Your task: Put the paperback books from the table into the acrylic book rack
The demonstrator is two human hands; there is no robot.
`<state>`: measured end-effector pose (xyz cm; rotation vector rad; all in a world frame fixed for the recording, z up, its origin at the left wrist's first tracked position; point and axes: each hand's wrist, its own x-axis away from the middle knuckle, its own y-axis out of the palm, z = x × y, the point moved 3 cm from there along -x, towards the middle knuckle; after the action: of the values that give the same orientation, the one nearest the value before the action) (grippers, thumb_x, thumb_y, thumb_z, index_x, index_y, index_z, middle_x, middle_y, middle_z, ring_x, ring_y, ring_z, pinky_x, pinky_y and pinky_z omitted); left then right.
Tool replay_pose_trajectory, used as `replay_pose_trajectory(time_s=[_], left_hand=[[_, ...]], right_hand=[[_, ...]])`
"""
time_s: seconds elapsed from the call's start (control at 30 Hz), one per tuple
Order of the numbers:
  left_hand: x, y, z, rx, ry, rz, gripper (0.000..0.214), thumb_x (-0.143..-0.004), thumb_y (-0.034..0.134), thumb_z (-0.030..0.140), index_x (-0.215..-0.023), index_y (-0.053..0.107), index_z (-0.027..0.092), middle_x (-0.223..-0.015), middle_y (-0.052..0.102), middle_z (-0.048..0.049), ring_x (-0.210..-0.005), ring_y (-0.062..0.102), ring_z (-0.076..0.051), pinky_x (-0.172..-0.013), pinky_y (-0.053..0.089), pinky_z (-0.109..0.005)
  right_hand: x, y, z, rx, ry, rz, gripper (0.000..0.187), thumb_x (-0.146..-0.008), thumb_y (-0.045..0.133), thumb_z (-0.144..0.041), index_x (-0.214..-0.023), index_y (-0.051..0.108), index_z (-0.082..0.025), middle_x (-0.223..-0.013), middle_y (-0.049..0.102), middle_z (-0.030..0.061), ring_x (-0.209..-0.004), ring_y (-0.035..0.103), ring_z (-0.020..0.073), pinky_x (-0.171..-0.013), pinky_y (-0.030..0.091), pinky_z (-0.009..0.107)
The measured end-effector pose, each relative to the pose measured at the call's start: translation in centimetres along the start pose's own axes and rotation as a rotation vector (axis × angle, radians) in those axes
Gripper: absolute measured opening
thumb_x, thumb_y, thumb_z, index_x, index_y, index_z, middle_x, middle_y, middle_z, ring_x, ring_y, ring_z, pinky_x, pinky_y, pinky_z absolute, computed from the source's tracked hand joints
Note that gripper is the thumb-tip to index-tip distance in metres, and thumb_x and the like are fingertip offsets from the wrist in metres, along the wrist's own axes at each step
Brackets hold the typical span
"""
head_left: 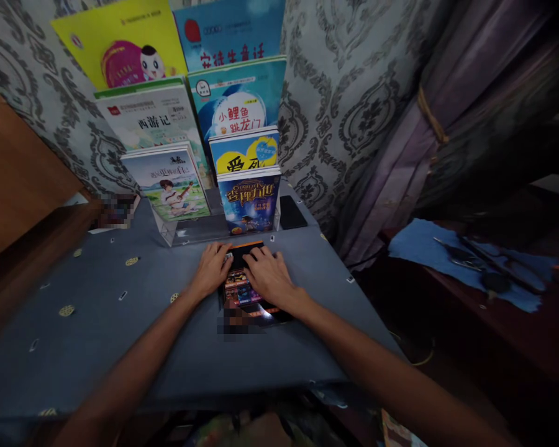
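A dark book with an orange top edge point(243, 292) lies flat on the grey-blue tablecloth point(121, 323), just in front of a clear tiered book stand point(181, 233). My left hand point(212, 268) curls over the book's left edge near its top corner. My right hand point(269, 275) lies flat on the cover, fingers stretched toward the top edge. The stand holds several picture books in two columns; the front ones are a blue fantasy-cover book point(249, 202) and a pale book showing a child with a guitar point(170, 185).
Patterned grey wallpaper point(354, 93) rises behind the stand. A brown wooden panel point(13, 174) stands at the left. A tied purple curtain point(414, 124) hangs on the right, above a dark surface with a blue cloth point(414, 245) carrying tools. A black flat object point(291, 213) lies beside the stand.
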<state>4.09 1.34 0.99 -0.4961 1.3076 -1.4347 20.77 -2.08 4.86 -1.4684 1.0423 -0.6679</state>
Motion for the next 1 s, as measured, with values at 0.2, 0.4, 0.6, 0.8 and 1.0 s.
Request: replay_pose_trajectory(time_s=[0.2,0.4,0.6,0.8,1.0], left_hand=[[-0.5,-1.5,-1.3,0.127,-0.103,0.065,0.037,-0.098,0.035,0.016,-0.127,0.058,0.017,-0.117,0.064,-0.0095,-0.113,0.059,-0.02,-0.104,0.046,-0.037],[-0.5,-3.7,-1.8,0.043,-0.254,0.007,0.035,-0.094,0.035,0.013,-0.101,0.069,0.017,-0.102,0.071,-0.0077,-0.1,0.065,-0.021,-0.096,0.05,-0.037],[0.3,-3.4,0.4,-0.165,-0.167,-0.083,0.036,-0.091,0.04,0.011,-0.11,0.07,0.018,-0.107,0.067,-0.0096,-0.107,0.061,-0.024,-0.096,0.049,-0.037],[0.4,-3.1,1.2,-0.241,-0.172,-0.129,0.037,-0.092,0.04,0.01,-0.112,0.07,0.02,-0.106,0.066,-0.009,-0.103,0.062,-0.023,-0.094,0.05,-0.035],[0.3,-2.8,1.1,-0.228,-0.131,-0.133,0.035,-0.092,0.04,0.008,-0.111,0.068,0.019,-0.107,0.065,-0.0098,-0.102,0.061,-0.022,-0.094,0.05,-0.035]], right_hand=[[-0.4,0.5,0.4,0.004,-0.058,0.032,0.025,-0.099,0.05,-0.022,-0.113,0.069,-0.015,-0.12,0.068,0.0172,-0.116,0.055,0.0338,-0.097,0.041,0.054],[-1.9,1.4,-0.3,-0.096,-0.236,0.028,0.029,-0.101,0.047,-0.018,-0.123,0.065,-0.014,-0.136,0.064,0.0149,-0.128,0.055,0.0285,-0.109,0.038,0.05],[-3.2,2.3,-1.2,-0.135,-0.328,0.049,0.039,-0.103,0.042,-0.02,-0.137,0.055,-0.009,-0.148,0.054,0.0186,-0.143,0.044,0.0283,-0.117,0.032,0.051],[-3.4,3.1,-1.6,-0.161,-0.312,0.013,0.041,-0.104,0.042,-0.023,-0.14,0.053,-0.007,-0.149,0.052,0.0193,-0.145,0.041,0.0308,-0.12,0.026,0.058],[-3.2,3.1,-1.6,-0.168,-0.301,0.009,0.041,-0.104,0.042,-0.022,-0.142,0.052,-0.011,-0.151,0.05,0.0194,-0.146,0.04,0.0301,-0.121,0.024,0.06]])
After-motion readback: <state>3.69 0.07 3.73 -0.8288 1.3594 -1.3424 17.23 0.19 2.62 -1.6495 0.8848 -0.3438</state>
